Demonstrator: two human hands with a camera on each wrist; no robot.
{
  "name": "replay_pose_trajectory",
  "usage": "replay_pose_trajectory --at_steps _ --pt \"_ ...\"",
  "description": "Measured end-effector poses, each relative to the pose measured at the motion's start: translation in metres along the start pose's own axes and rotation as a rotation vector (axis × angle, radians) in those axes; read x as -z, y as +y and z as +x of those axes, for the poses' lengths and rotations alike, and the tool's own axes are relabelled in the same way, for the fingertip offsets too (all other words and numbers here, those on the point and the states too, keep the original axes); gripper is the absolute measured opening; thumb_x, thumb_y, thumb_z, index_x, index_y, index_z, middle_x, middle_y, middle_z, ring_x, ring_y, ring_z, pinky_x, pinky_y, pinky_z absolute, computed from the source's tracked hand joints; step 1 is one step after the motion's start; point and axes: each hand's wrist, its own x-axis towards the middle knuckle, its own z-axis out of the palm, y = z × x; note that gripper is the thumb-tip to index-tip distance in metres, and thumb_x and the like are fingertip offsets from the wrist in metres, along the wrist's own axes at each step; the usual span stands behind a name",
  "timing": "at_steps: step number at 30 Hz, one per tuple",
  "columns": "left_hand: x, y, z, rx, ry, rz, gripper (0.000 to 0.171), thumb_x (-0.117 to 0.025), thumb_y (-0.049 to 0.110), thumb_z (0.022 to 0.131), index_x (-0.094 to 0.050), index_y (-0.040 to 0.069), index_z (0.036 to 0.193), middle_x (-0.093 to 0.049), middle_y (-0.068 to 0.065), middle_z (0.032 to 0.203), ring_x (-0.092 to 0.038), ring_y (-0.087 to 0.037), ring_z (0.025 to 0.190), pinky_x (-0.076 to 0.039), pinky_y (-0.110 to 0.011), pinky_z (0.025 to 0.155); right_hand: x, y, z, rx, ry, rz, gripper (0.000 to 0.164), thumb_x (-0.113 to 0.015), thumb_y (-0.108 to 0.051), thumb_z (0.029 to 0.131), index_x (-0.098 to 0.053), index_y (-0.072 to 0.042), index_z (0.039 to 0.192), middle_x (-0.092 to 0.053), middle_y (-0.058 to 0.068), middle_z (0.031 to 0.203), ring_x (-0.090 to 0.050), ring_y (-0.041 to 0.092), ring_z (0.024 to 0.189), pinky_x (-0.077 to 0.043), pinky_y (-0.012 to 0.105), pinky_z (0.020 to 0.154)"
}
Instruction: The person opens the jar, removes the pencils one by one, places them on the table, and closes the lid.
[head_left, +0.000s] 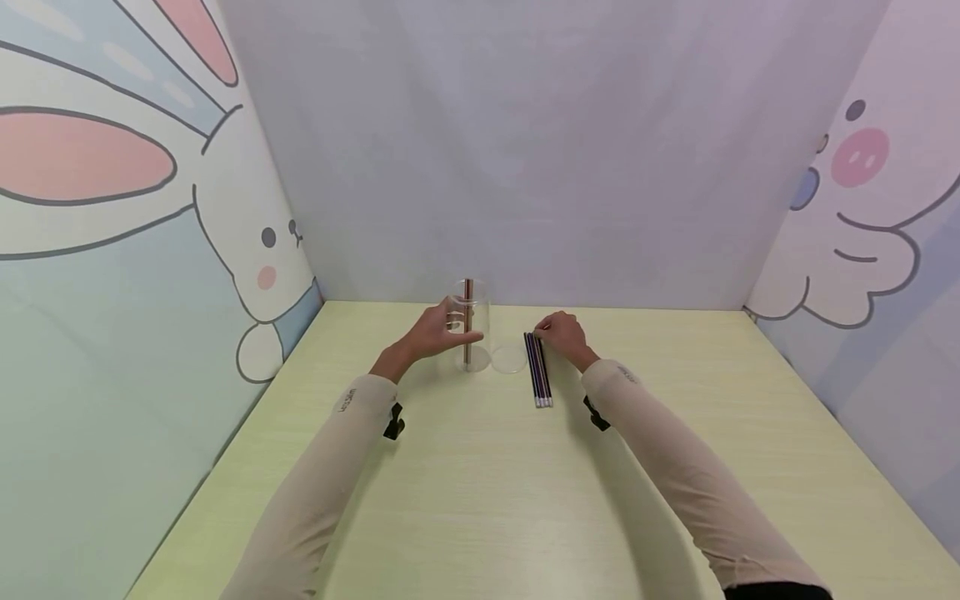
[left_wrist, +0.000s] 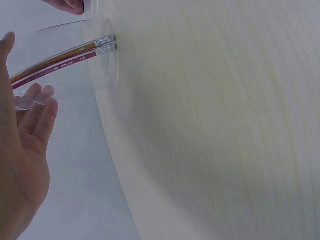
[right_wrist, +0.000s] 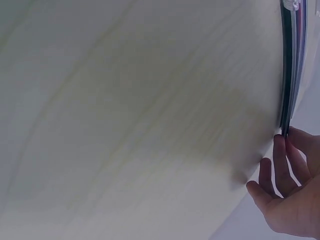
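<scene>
A clear cylindrical container (head_left: 484, 321) stands upright near the table's far edge. Inside it are an orange pencil (left_wrist: 75, 51) and a red pencil (left_wrist: 75, 61), their metal ferrules and erasers at the bottom. My left hand (head_left: 435, 332) holds the container from the left, thumb on the near side and fingers round the back. To the right, several dark pencils (head_left: 538, 375) lie side by side, eraser ends toward me. At their far end, my right hand (head_left: 564, 337) pinches the tip of a dark pencil (right_wrist: 286, 75) between thumb and fingers.
A clear round disc (head_left: 510, 372) lies on the table between the container and the pencil row. A pale wood-grain table (head_left: 480, 500) spreads toward me. Behind it hangs a plain light curtain (head_left: 525, 167); cartoon-printed panels (head_left: 112, 333) stand at both sides.
</scene>
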Motion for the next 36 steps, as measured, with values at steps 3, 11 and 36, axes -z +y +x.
replay_pose_trajectory --at_steps 3,11,36 --pt "0.0003 0.0007 -0.0003 0.002 -0.002 -0.005 0.062 -0.082 0.03 0.093 -0.048 0.008 0.14 -0.061 -0.024 0.137 -0.06 -0.033 0.131 -0.051 -0.048 0.109 -0.0008 0.0013 -0.0008 -0.003 -0.007 0.024 0.021 -0.071 -0.016 0.099 -0.08 -0.001 0.11 -0.078 0.016 0.108 -0.073 0.031 0.096 -0.061 0.043 0.077" --pt "-0.0009 0.0024 -0.0006 0.009 0.004 -0.004 0.061 -0.082 0.029 0.093 -0.048 0.008 0.138 -0.063 -0.02 0.133 -0.06 -0.033 0.131 -0.05 -0.047 0.109 0.0005 0.0044 -0.0018 0.02 0.009 0.062 0.018 -0.072 -0.016 0.096 -0.082 -0.003 0.104 -0.079 0.013 0.101 -0.074 0.028 0.088 -0.061 0.039 0.072" --pt "0.0002 -0.0031 -0.0009 -0.005 -0.002 -0.008 0.07 -0.082 0.032 0.092 -0.046 0.002 0.144 -0.062 -0.023 0.136 -0.06 -0.035 0.131 -0.051 -0.05 0.108 0.0087 -0.002 0.0019 0.068 -0.006 0.057 0.03 -0.072 -0.02 0.099 -0.076 0.001 0.12 -0.076 0.017 0.114 -0.072 0.034 0.108 -0.059 0.047 0.089"
